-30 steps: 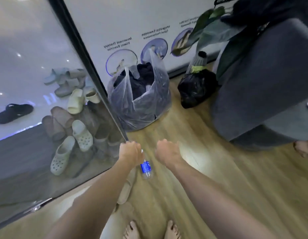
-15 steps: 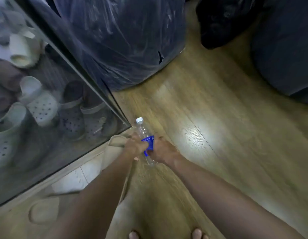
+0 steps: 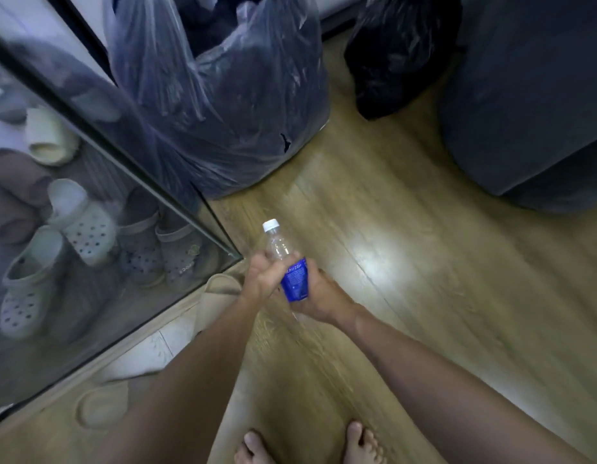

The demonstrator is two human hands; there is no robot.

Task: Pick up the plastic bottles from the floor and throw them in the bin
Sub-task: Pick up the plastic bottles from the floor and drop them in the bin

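Hands gripped one plastic bottle [image 3: 285,259] between them, above the wooden floor [image 3: 407,262]. Left hand [image 3: 265,274] was curled round the clear upper body of the bottle, just below the neck. Right hand [image 3: 319,298] was wrapped round the lower body, at the blue label [image 3: 294,279]. Bottle pointed away from the person, with its white cap [image 3: 270,225] beyond both hands. Translucent bin bag [image 3: 223,105] stood ahead of the hands, open at the top and well apart from the bottle. Black bag [image 3: 391,61] lay further ahead, to the right of the hands. Glass panel [image 3: 73,202] stood to the left of the left hand, with slippers [image 3: 79,226] behind it. Bare feet [image 3: 360,443] were below the forearms.
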